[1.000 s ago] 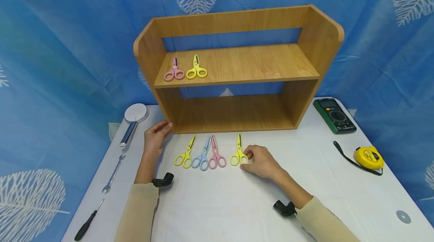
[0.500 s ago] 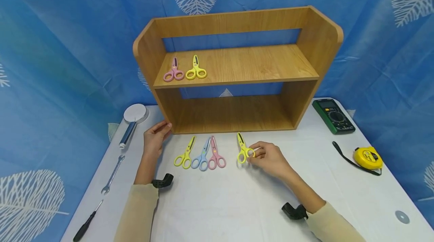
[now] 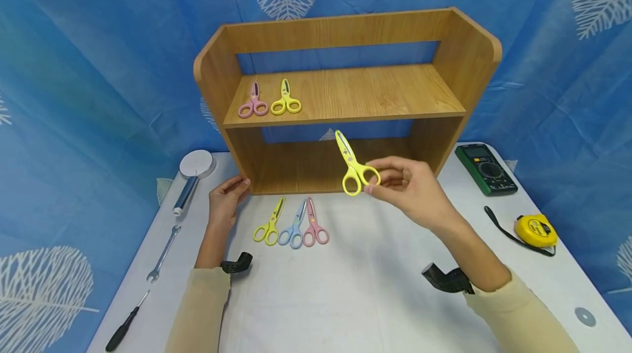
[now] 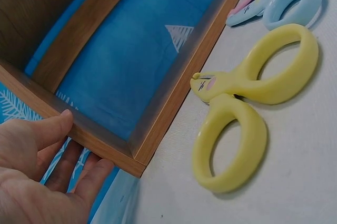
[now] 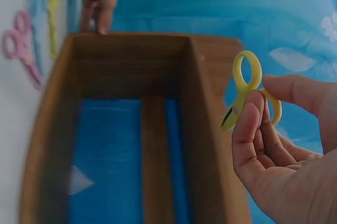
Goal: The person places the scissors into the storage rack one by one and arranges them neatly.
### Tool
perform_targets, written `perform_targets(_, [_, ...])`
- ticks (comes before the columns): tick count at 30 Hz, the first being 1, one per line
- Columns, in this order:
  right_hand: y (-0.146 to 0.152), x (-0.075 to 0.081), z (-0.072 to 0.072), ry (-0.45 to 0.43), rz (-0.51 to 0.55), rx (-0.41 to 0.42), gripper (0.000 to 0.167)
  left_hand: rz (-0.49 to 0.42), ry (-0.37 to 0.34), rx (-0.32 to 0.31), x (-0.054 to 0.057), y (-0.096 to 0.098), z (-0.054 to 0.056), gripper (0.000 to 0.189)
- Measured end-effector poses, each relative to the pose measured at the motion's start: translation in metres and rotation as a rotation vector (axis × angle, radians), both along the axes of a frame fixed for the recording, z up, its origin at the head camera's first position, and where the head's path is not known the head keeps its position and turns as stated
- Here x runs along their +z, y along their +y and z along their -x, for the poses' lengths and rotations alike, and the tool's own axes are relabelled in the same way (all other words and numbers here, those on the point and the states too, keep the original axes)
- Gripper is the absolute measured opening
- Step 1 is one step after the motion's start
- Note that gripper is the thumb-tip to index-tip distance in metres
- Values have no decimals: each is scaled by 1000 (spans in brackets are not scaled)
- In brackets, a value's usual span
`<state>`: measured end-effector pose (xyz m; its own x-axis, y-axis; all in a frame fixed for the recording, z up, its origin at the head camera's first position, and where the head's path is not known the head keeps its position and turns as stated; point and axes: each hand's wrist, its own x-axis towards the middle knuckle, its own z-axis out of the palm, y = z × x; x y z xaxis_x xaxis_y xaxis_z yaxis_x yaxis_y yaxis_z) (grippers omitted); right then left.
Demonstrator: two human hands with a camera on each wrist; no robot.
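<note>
My right hand (image 3: 413,188) pinches yellow scissors (image 3: 351,162) by one handle loop, held in the air before the shelf's lower compartment. The blades point up and a little left. In the right wrist view, the thumb and fingers close on the loop of these scissors (image 5: 245,79). My left hand (image 3: 226,202) grips the lower left side panel of the wooden shelf (image 3: 340,114), thumb on its front edge, fingers on the outer side. Lying on the table before the shelf are yellow scissors (image 3: 268,227), blue scissors (image 3: 295,227) and pink scissors (image 3: 315,227).
On the upper board lie pink scissors (image 3: 254,103) and yellow scissors (image 3: 286,99). Along the left are a white round-headed tool (image 3: 197,164), a wrench (image 3: 164,254) and a screwdriver (image 3: 125,325). At right lie a multimeter (image 3: 486,169), a tape measure (image 3: 536,231) and a grey disc (image 3: 585,317).
My right hand has lifted the yellow scissors off the table, up to the front of the shelf's lower compartment. My left hand has stayed at the shelf's side panel.
</note>
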<state>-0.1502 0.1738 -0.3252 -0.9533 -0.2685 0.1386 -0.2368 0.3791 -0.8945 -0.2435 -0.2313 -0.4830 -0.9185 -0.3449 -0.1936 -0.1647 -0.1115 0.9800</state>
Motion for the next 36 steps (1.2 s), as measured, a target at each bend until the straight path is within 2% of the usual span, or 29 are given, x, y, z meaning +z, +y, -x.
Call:
perform_targets(4, [-12,36,23,83,-19,-52,43,8,-1,4,0,0,0,49])
perform_targets(8, [-27,60,58,84,-62,-113,46,-3,15,11,-1,0,1,46])
perform_targets(13, [-46,68,103,52,-81,-122,46,-12,34,10,-2,0,1,45])
perform_targets(18, [-64,67,132,19,-99,-122,44,-14,44,6,-2,0,0,44])
perform_targets(24, [-77,66,147,29,-195,-125,43,-23,39,18,-1,2,0,45])
perform_targets(30, [-80,64,151,47,-263,-103,39,-12,17,21,1,2,0,44])
perform_targets(36, [-79,63,151,56,-266,-82,43,-8,12,25,1,1,0,43])
